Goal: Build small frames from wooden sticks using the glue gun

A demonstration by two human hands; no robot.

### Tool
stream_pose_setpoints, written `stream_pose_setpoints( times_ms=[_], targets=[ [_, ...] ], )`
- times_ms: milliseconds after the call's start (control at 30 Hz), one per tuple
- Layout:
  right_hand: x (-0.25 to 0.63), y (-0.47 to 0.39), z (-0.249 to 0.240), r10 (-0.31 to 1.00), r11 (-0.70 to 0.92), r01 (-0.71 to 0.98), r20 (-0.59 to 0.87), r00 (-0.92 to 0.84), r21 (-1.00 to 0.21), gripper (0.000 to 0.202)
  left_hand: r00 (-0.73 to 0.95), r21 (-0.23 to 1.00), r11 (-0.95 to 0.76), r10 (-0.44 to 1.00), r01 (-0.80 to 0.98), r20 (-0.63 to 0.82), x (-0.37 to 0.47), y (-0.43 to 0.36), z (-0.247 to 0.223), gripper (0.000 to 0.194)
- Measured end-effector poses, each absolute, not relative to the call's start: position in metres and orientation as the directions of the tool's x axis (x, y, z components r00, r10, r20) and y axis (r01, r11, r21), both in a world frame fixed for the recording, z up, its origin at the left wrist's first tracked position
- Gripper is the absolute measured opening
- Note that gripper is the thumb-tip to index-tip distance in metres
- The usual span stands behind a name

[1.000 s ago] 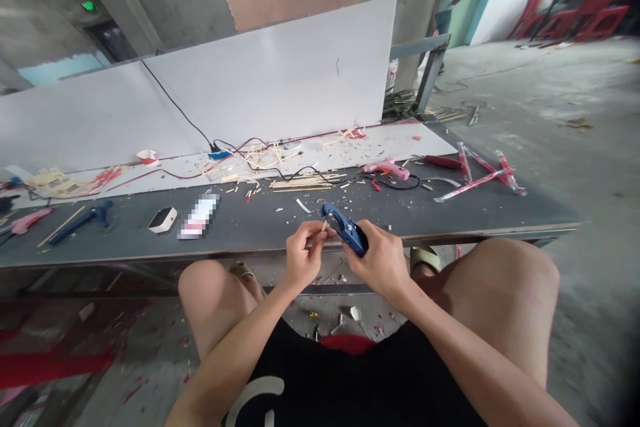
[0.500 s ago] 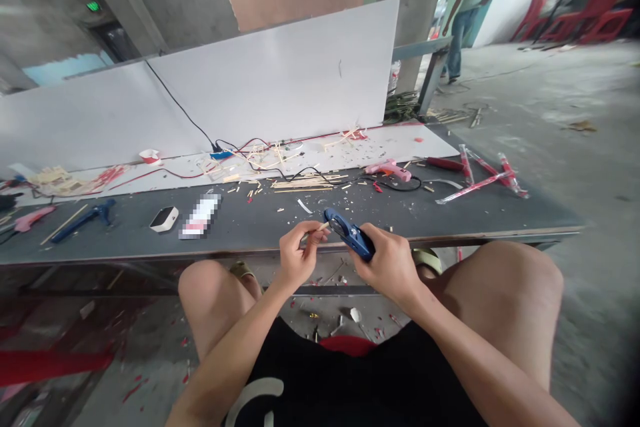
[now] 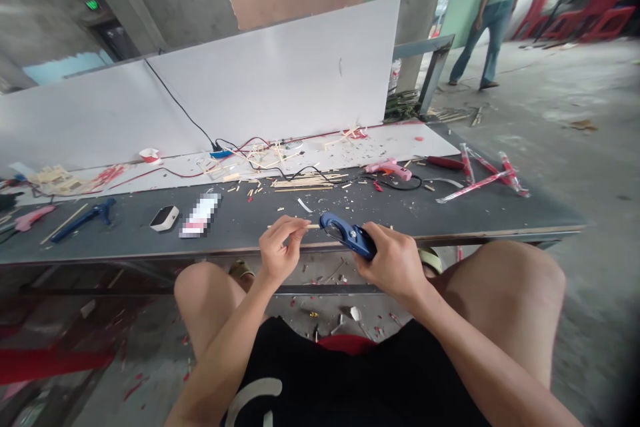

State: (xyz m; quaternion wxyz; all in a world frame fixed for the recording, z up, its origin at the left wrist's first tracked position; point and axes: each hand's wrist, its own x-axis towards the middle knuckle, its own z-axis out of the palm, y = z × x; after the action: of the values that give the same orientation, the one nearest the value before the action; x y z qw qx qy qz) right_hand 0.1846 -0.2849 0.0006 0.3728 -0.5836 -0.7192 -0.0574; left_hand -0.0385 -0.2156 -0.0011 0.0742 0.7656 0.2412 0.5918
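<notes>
Between thumb and fingers, my left hand (image 3: 281, 245) pinches a thin wooden stick (image 3: 313, 226). The stick's right end meets the jaw tip of a blue hand cutter (image 3: 345, 232); whether it lies inside the jaws I cannot tell. My right hand (image 3: 393, 257) is wrapped round the cutter's handles, and the tool's head points left toward the stick. Both hands are raised over the table's front edge. On the table behind them lies a row of similar wooden sticks (image 3: 303, 183).
A pink glue gun (image 3: 390, 169) and a frame of red plastic-wrapped strips (image 3: 487, 177) lie to the right. Left are a phone (image 3: 201, 217), a small white box (image 3: 165, 219) and a blue tool (image 3: 83, 220). A person (image 3: 495, 10) walks on the floor beyond.
My left hand has moved left, and more of the stick shows between it and the cutter. The cutter has shifted slightly left. The person behind has come nearer.
</notes>
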Motion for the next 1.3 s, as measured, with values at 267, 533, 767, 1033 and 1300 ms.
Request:
stream_pose_setpoints(
  times_ms=[267, 533, 767, 1033, 1300],
  targets=[
    [0.188, -0.280, -0.003, 0.801, 0.311, 0.887, 0.596, -0.050, -0.343, 0.011, 0.199, 0.362, -0.878, 0.434, 0.314, 0.879, -0.041, -0.218, 0.005, 0.011],
    [0.191, -0.273, -0.001, 0.845, 0.231, 0.808, 0.524, 0.110, -0.542, 0.024, 0.182, 0.355, -0.878, 0.426, 0.321, 0.886, -0.039, -0.216, 0.002, 0.008],
    [0.191, -0.272, -0.004, 0.864, 0.298, 0.769, 0.503, 0.035, -0.566, 0.018, 0.185, 0.328, -0.884, 0.402, 0.334, 0.897, -0.038, -0.215, 0.002, 0.011],
    [0.192, -0.275, -0.003, 0.853, 0.384, 0.735, 0.520, -0.051, -0.559, 0.009, 0.197, 0.335, -0.886, 0.409, 0.321, 0.891, -0.039, -0.213, 0.002, 0.013],
    [0.191, -0.277, -0.002, 0.851, 0.406, 0.736, 0.517, -0.089, -0.541, 0.008, 0.196, 0.294, -0.907, 0.361, 0.301, 0.912, -0.039, -0.211, 0.005, 0.014]
  ],
)
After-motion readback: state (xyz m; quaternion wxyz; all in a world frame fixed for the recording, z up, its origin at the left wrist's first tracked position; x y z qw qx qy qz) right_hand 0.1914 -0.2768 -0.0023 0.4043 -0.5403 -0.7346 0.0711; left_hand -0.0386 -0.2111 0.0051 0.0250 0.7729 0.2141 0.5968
